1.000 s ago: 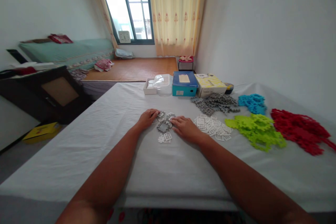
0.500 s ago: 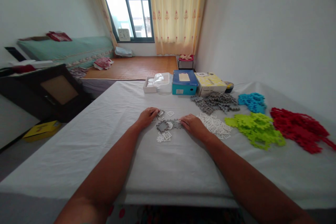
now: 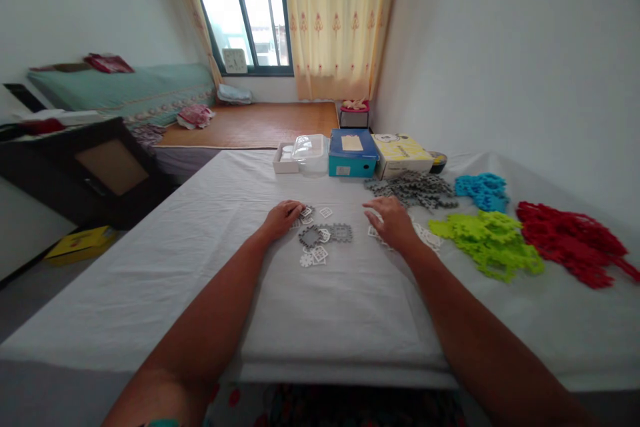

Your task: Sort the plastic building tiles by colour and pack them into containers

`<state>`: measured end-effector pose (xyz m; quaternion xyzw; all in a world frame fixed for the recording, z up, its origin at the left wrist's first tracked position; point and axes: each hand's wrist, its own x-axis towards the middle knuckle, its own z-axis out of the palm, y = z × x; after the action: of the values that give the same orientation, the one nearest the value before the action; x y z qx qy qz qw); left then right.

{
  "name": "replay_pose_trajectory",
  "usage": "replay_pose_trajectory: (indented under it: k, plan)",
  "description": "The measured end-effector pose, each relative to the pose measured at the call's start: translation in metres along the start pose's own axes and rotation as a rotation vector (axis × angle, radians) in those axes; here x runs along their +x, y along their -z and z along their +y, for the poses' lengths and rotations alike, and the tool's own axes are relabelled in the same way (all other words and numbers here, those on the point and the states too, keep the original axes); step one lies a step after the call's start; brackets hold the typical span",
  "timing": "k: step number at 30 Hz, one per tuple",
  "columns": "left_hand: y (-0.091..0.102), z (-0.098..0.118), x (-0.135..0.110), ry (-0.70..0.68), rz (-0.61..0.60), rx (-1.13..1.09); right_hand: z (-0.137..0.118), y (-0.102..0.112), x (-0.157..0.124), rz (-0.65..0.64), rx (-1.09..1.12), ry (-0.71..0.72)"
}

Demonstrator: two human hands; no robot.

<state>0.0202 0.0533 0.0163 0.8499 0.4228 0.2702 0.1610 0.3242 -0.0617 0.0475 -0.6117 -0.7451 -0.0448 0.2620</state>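
Observation:
My left hand [image 3: 283, 220] rests on the table with its fingers closed at the edge of a small grey toothed piece [image 3: 311, 211] with white bits around it. Over the pile of white square pieces [image 3: 429, 237], my right hand [image 3: 393, 221] is open, thumb and fingers apart, and covers much of the pile. Between the hands lie a grey toothed frame [image 3: 309, 236], a round white piece [image 3: 325, 235] and a flat grey toothed piece [image 3: 343, 233]. Nearer to me are a white gear-shaped piece [image 3: 306, 259] and a white square piece [image 3: 319, 254]. One more white square [image 3: 326, 212] lies farther back.
Grey pieces [image 3: 413, 191], blue pieces [image 3: 482, 191], lime green pieces [image 3: 487, 243] and red pieces [image 3: 570, 240] lie heaped to the right. Behind stand a clear plastic box [image 3: 311, 155], a blue box [image 3: 353, 153] and a yellow-and-white box [image 3: 401, 155]. A white cloth [image 3: 165, 280] covers the table.
My right hand has left the flat grey piece, moved right to the white pile and opened. The flat grey piece now shows whole. My left hand stays in place.

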Motion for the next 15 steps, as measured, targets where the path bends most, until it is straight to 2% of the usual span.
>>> replay_pose_trajectory:
  k: [4,7,11,15]
  plan:
    - [-0.001,-0.001,0.0,-0.022,-0.002,0.006,-0.045,-0.027,-0.001,-0.115,0.143,0.26]
    - [-0.001,0.0,0.0,-0.029,0.004,0.007,-0.066,-0.04,-0.002,-0.214,0.114,0.329]
    - [0.0,0.002,0.0,-0.033,0.003,0.015,-0.069,-0.041,-0.003,-0.264,0.12,0.352]
    - [0.0,0.001,0.0,-0.025,-0.001,0.011,-0.066,-0.034,-0.005,-0.21,0.169,0.358]
